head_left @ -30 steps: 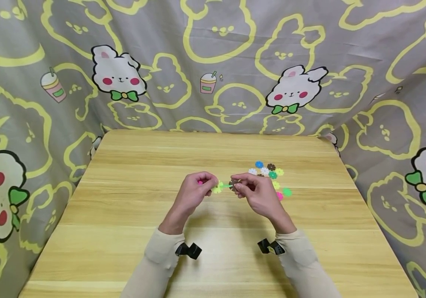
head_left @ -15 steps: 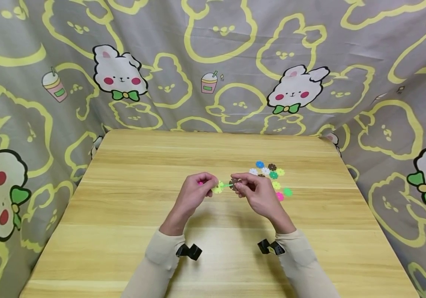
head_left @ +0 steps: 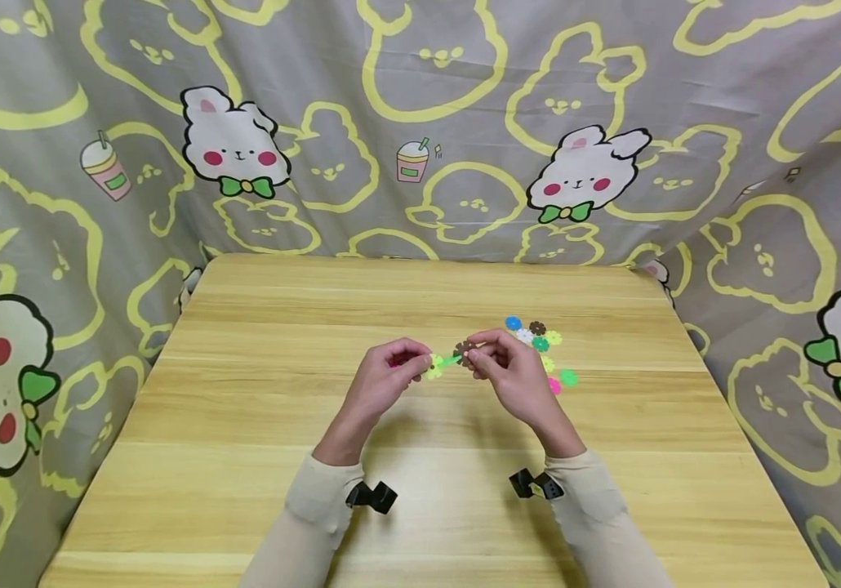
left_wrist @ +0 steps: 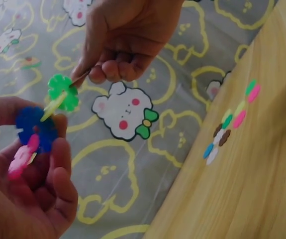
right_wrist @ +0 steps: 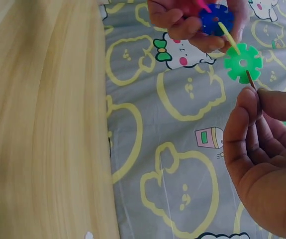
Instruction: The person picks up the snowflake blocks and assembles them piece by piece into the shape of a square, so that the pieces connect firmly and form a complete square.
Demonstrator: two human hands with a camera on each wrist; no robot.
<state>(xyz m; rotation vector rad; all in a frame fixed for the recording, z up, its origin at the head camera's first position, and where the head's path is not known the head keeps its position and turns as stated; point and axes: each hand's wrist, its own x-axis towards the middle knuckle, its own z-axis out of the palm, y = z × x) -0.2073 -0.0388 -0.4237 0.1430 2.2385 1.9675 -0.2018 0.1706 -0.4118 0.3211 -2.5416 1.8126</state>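
Off the table, my left hand (head_left: 385, 376) holds a short chain of notched plastic snowflake discs, its fingers around the blue disc (left_wrist: 32, 122). A pink disc (left_wrist: 21, 162) is slotted on at the palm side. From the blue one a yellow disc (left_wrist: 52, 108) leads to a green disc (right_wrist: 234, 63), set crosswise. My right hand (head_left: 518, 374) pinches a brown disc (head_left: 463, 353) between thumb and index finger. In the right wrist view the brown disc is edge-on and meets the green disc's rim at a notch; how deep it sits cannot be told.
Loose discs lie on the wooden table (head_left: 259, 425) beyond my right hand, among them blue (head_left: 513, 323), dark green (head_left: 540, 344), light green (head_left: 569, 378) and pink (head_left: 555, 385) ones. A patterned grey curtain (head_left: 347, 82) surrounds the table's back and sides.
My right hand and the brown disc have risen slightly, and the green disc between the hands now slants up to the right. My left hand has barely moved.
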